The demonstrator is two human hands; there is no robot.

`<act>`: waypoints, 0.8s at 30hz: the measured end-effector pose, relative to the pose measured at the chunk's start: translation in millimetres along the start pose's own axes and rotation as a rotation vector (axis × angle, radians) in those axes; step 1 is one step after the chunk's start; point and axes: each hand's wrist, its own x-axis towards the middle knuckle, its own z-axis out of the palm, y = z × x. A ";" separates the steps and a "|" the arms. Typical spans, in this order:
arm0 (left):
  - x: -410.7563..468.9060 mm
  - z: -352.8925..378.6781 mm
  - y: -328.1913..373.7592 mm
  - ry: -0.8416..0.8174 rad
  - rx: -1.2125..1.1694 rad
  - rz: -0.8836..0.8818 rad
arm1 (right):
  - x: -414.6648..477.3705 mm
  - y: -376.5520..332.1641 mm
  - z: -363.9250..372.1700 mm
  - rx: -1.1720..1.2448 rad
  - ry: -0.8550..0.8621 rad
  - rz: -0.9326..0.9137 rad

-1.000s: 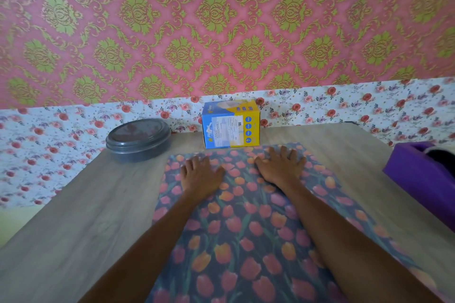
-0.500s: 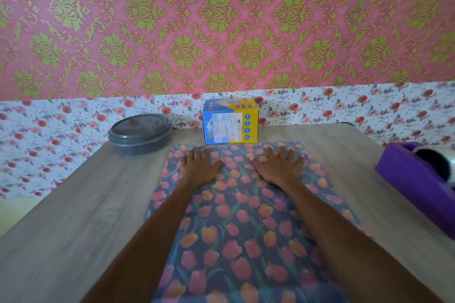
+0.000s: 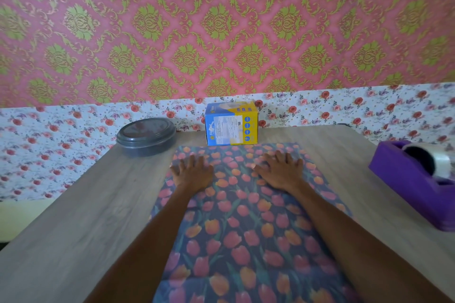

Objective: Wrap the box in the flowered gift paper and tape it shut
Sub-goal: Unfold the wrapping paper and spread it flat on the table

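Fingers (image 3: 190, 162) of left hand (image 3: 193, 174) and right hand (image 3: 279, 172) spread flat, gripping nothing, pressing flowered gift paper (image 3: 236, 229) onto bench (image 3: 81, 216). Box (image 3: 231, 125) upright at bench's far edge, just beyond paper. Tape dispenser (image 3: 416, 179) at right edge.

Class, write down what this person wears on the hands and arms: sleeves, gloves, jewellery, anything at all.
Nothing worn shows. The left hand and the right hand have no gloves, and no rings can be made out in the slightly blurred picture. The forearms have no sleeves, watch or bracelet, as far as the frame's lower edge.
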 end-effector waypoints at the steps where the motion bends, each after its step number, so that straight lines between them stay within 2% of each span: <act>1: -1.5 0.8 -5.1 0.030 -0.012 -0.018 | -2.9 2.9 -0.4 -0.022 -0.014 -0.004; 4: -3.3 2.2 -10.3 0.089 -0.018 -0.025 | -7.4 6.2 -0.8 -0.030 -0.021 0.003; 12: -11.8 -4.4 -9.6 0.019 -0.014 0.004 | -9.2 6.0 -5.6 -0.026 -0.055 -0.018; 17: -46.4 -9.1 -1.7 -0.070 0.068 0.204 | -32.9 -5.0 -15.5 0.022 0.227 -0.184; 18: -52.1 -8.3 -2.8 -0.079 0.096 0.235 | -41.5 -10.5 -17.8 0.011 0.235 -0.209; 20: -65.8 -5.9 -5.2 -0.058 0.152 0.278 | -61.2 -19.6 -20.6 -0.012 0.137 -0.209; 24: -98.6 2.1 -11.6 0.014 0.096 0.226 | -98.8 -21.8 -7.0 -0.085 -0.066 -0.156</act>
